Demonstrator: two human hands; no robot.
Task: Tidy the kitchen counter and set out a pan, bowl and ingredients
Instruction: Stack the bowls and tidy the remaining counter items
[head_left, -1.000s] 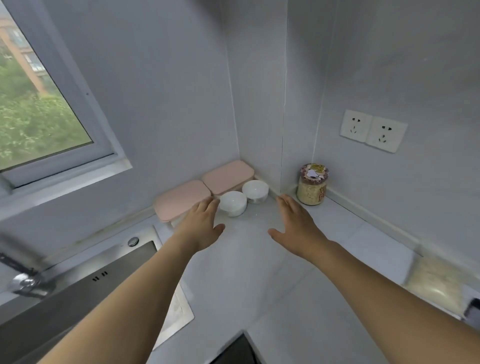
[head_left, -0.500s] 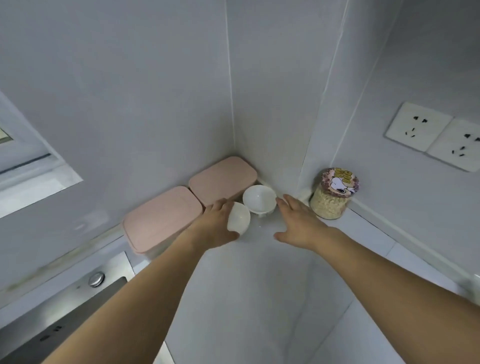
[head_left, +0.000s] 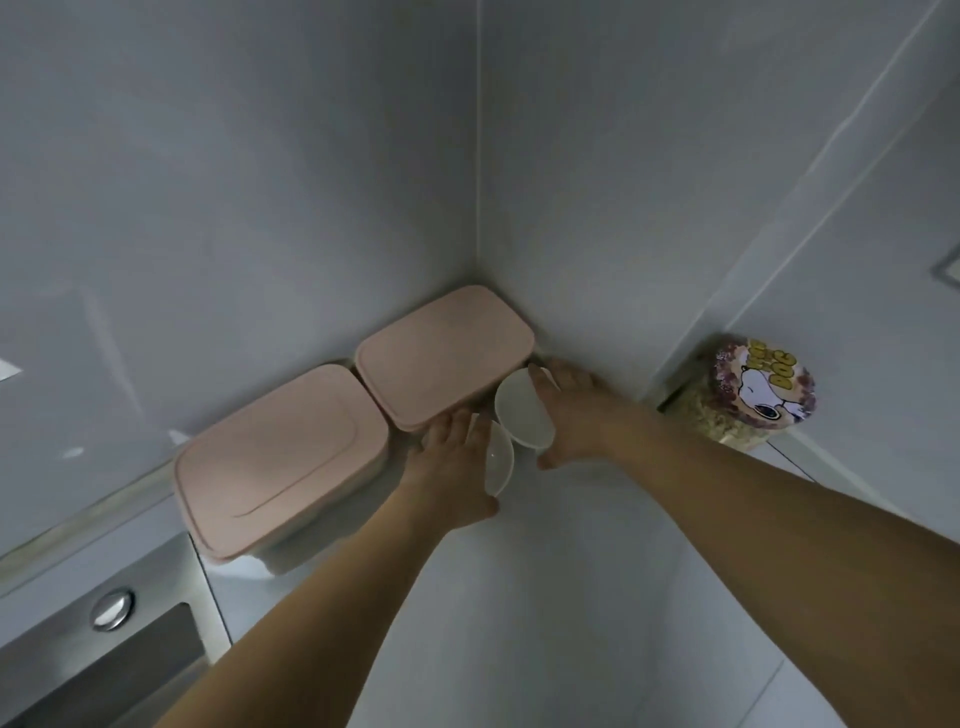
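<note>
Two small white bowls sit in the counter corner, both tipped on edge. My left hand (head_left: 452, 467) grips the nearer bowl (head_left: 500, 460), whose rim faces right. My right hand (head_left: 571, 415) holds the farther bowl (head_left: 522, 408), tilted with its inside turned toward me. Both bowls are lifted off their bases, close together in front of the pink-lidded boxes.
Two pink-lidded containers (head_left: 280, 457) (head_left: 444, 353) stand against the back wall. A glass jar with a cartoon-dog lid (head_left: 748, 395) stands at the right wall. The steel sink (head_left: 104, 654) lies at lower left. Grey counter (head_left: 545, 597) spreads toward me.
My right hand has closed round the farther bowl and tipped it up. My left hand keeps the nearer bowl tilted. The camera has leaned closer to the corner.
</note>
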